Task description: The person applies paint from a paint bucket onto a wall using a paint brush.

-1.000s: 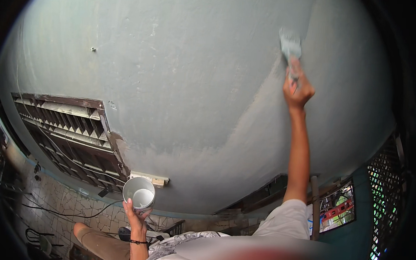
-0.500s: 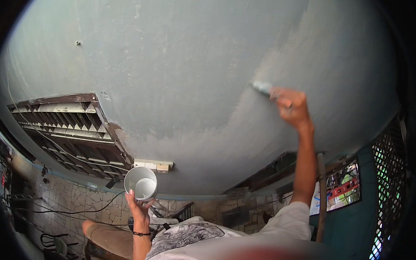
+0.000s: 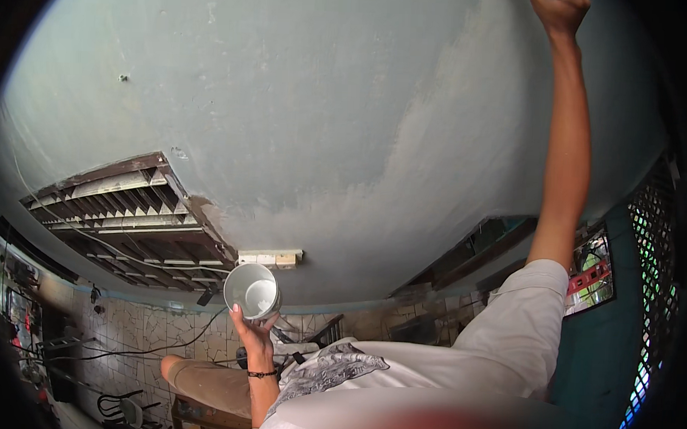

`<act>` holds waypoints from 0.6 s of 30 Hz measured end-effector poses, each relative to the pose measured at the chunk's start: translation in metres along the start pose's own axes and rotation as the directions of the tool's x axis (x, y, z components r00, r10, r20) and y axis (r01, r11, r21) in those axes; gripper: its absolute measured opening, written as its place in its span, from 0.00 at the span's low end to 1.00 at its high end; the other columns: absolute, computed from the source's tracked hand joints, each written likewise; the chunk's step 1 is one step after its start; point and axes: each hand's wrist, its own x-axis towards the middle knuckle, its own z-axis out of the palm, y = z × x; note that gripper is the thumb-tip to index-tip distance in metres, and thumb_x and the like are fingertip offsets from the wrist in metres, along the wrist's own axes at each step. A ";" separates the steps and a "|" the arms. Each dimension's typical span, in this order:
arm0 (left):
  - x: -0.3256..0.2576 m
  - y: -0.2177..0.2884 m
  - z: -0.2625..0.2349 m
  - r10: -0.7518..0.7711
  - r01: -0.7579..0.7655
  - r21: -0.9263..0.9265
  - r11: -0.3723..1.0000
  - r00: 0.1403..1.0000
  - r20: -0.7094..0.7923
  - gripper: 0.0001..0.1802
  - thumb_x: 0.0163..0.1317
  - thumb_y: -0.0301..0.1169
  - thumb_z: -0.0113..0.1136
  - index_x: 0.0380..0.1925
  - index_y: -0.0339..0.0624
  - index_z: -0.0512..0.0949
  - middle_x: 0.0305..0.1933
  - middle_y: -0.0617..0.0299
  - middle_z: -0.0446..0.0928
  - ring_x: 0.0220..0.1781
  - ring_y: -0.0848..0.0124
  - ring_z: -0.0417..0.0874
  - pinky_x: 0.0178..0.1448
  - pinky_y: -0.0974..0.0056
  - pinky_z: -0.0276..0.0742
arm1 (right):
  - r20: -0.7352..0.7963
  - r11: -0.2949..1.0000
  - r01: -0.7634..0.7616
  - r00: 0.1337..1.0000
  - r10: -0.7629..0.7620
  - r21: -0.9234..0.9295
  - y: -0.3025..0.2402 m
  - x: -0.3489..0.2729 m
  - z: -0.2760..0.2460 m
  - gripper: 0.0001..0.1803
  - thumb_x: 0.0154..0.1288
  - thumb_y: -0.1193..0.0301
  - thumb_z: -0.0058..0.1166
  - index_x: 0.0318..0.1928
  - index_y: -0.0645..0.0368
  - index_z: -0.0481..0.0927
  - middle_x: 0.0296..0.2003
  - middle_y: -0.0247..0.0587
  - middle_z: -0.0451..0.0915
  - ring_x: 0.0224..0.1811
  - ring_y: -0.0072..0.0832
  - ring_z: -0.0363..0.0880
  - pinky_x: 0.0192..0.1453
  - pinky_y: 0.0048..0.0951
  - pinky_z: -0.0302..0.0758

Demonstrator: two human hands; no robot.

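Observation:
My left hand [image 3: 254, 338] is closed round the side and underside of a white paint bucket [image 3: 233, 290], tilted so that its inside faces up at me. Some white paint [image 3: 261, 294] covers part of the bottom. High at the upper edge, my right hand [image 3: 560, 12] is raised against the wall with its fingers curled. The frame cuts it off, and the paintbrush it held a moment ago is out of sight. The grey wall [image 3: 286, 122] carries a paler, brushed area toward the right with an uneven border.
A brown louvred window [image 3: 135, 215] sits low at the left. A white socket box [image 3: 269, 258] is fixed beside the bucket. A dark cable [image 3: 138, 353] runs over the tiled floor [image 3: 195, 334]. A chair [image 3: 128, 411] stands below left, and lattice [image 3: 653, 286] lines the right.
My right hand has swung up and right to the frame's upper edge, carrying the paintbrush out of view. The bucket in my left hand appears slightly farther right and higher.

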 end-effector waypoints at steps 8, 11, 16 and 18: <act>-0.001 -0.002 -0.013 0.005 -0.005 -0.001 1.000 0.998 -0.070 0.54 0.62 0.71 0.56 0.78 0.50 0.58 0.74 0.46 0.67 0.71 0.46 0.74 0.59 0.38 0.81 | -0.120 0.956 -0.270 0.952 0.283 0.114 -0.034 -0.159 0.024 0.08 0.58 0.77 0.72 0.36 0.58 0.85 0.47 0.41 0.92 0.37 0.31 0.92 0.40 0.24 0.83; 0.004 0.001 -0.020 -0.013 0.013 -0.035 0.999 1.000 0.010 0.49 0.65 0.66 0.59 0.76 0.53 0.56 0.76 0.49 0.62 0.71 0.47 0.72 0.59 0.34 0.81 | -0.113 0.959 -0.249 0.958 0.265 0.138 -0.075 -0.227 0.011 0.09 0.59 0.83 0.70 0.37 0.61 0.83 0.49 0.44 0.91 0.48 0.38 0.92 0.49 0.31 0.86; 0.006 0.013 -0.015 0.027 -0.026 -0.027 0.999 0.999 0.021 0.48 0.65 0.64 0.59 0.76 0.53 0.55 0.73 0.50 0.65 0.68 0.48 0.75 0.58 0.39 0.82 | 0.202 0.932 -0.322 0.936 0.288 0.166 -0.161 -0.291 -0.032 0.09 0.59 0.84 0.70 0.36 0.65 0.82 0.49 0.50 0.90 0.52 0.45 0.91 0.51 0.35 0.86; 0.007 0.015 -0.015 0.023 -0.022 -0.030 0.999 0.999 0.028 0.48 0.65 0.64 0.59 0.76 0.53 0.55 0.73 0.50 0.65 0.69 0.48 0.75 0.58 0.39 0.82 | 0.399 0.916 -0.356 0.879 0.260 0.187 -0.189 -0.307 -0.057 0.10 0.56 0.84 0.71 0.39 0.65 0.86 0.45 0.49 0.91 0.49 0.44 0.92 0.50 0.34 0.86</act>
